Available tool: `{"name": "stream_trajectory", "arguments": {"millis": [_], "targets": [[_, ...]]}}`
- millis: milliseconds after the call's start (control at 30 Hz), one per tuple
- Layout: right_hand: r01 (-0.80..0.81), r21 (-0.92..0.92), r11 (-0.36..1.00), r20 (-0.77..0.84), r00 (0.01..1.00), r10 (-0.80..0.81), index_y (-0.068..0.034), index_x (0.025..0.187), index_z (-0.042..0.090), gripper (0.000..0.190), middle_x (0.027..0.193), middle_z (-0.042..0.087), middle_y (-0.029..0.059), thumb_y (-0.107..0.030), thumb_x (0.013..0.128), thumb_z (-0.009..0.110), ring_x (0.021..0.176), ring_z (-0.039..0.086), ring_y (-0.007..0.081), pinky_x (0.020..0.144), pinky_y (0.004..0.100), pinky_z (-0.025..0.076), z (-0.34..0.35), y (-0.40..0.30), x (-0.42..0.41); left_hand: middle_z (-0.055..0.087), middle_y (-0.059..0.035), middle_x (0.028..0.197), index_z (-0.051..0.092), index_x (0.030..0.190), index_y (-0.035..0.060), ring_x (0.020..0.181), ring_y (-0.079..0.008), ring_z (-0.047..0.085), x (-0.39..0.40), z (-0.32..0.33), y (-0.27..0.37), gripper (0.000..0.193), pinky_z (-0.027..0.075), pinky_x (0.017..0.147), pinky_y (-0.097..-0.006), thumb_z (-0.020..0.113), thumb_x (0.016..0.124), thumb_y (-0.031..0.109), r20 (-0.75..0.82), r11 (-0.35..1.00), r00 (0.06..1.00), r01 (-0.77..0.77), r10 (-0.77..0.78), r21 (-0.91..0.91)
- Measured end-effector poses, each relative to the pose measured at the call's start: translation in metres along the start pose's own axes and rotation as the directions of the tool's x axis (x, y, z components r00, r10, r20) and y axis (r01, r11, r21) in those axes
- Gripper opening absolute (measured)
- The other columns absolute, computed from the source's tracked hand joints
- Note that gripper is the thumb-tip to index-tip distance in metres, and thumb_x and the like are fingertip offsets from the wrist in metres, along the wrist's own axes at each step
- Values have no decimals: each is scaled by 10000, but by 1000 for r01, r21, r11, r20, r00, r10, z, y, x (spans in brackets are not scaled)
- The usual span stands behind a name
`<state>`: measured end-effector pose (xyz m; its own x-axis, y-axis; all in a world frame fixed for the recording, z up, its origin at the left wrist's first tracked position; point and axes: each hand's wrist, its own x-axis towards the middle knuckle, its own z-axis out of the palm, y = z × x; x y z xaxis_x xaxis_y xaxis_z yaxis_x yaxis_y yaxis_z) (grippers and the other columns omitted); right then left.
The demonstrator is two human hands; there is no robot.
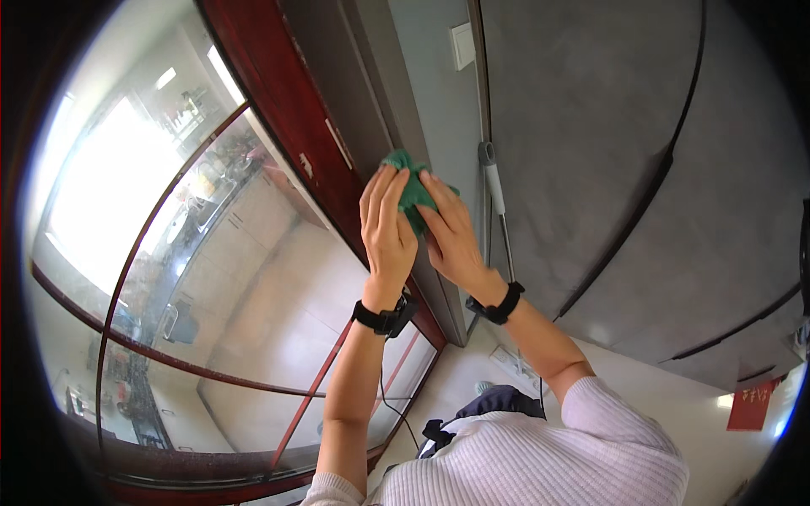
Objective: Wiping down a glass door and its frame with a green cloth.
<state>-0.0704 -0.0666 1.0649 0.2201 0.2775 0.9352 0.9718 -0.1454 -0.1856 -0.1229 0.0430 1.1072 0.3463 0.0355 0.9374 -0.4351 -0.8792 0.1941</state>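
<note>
A crumpled green cloth (416, 193) is pressed against the grey-brown door casing (335, 82). My left hand (387, 221) holds the cloth's left side, its fingers pointing up along the casing. From the right, my right hand (450, 235) grips the same cloth with bent fingers. The hands are close together, and part of the cloth is hidden under them. Just left of the cloth runs a dark red wooden door frame (278, 95) with chipped paint.
Red-barred glass panes (266, 329) fill the left, with a kitchen counter seen through them. A white-and-grey pole handle (493, 180) leans beside large grey cabinet doors (582, 126). A wall switch (463, 46) is above. A power strip (511, 362) lies on the floor.
</note>
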Motion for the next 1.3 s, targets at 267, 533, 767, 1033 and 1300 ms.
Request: {"name": "stream_trajectory", "arguments": {"millis": [267,533,767,1033,1300], "targets": [[-27,142,990,-76,996,38,-25,1131,542,302,1455,337,226,-137,852,568,1348,318,411,1096,549,243,59,62,-35,366,-281,1385,436,1312,-55,1291,-428,362,-47,66,-50,414,297,1078,-477,421,911,45,-38,991,999,40,-35,130],[-122,169,978,97,989,107,-60,1049,592,238,1424,387,211,-178,842,592,1336,345,394,1093,531,263,67,79,-115,370,-288,1369,438,1281,-62,1266,-451,365,-138,96,-63,390,287,1065,-522,424,932,111,-40,977,995,95,-89,191],[-248,220,943,230,953,197,-43,1019,601,234,1419,399,203,-155,814,606,1324,365,387,1082,514,298,68,80,-170,403,-263,1325,489,1243,-38,1240,-477,380,-214,108,-68,400,307,1051,-555,509,868,101,33,948,974,210,-223,238],[-378,249,892,375,886,271,33,1085,564,313,1431,343,251,-110,810,612,1318,361,401,1088,479,310,54,73,-195,411,-251,1341,495,1272,-5,1269,-469,373,-228,107,-46,438,309,1069,-518,470,834,-11,123,914,920,342,-373,217],[-281,292,914,358,919,167,54,1123,523,369,1470,285,255,-59,779,594,1359,298,407,1099,493,282,36,70,-137,434,-257,1362,504,1285,-18,1304,-424,377,-158,81,-32,475,289,1094,-461,408,822,-59,97,930,934,324,-344,172]]}}
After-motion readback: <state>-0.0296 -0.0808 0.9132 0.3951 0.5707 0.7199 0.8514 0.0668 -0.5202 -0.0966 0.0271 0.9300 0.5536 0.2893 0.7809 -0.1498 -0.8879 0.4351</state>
